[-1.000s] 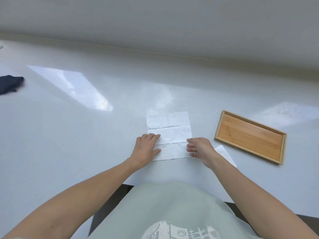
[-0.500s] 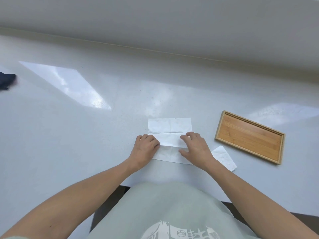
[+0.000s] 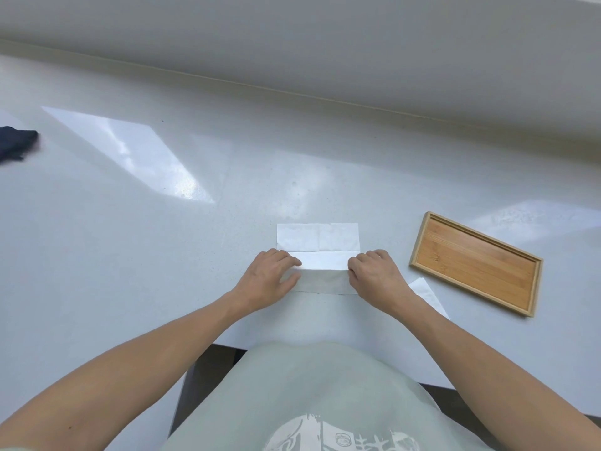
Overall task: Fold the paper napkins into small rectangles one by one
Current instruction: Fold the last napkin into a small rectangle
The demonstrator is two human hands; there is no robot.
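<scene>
Both hands pressed a white paper napkin [image 3: 318,247] flat on the table [image 3: 162,255].

Its long axis ran left to right, the near flap folded over, creases showing. The left hand [image 3: 271,278] and right hand [image 3: 377,275] pinned its ends, fingers curled onto the paper. The bamboo tray [image 3: 474,263] lay bare; another napkin [image 3: 429,296] lay beside it.

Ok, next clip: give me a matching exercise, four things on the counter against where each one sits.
Things:
1. napkin being folded
2. wooden tray
3. dark cloth
4. second napkin

Places:
A. far left edge of view
B. partly hidden behind the right forearm
C. right of the hands, holding nothing
D. centre, under both hands

Pairs: 1-D, 2-C, 3-A, 4-B
</scene>
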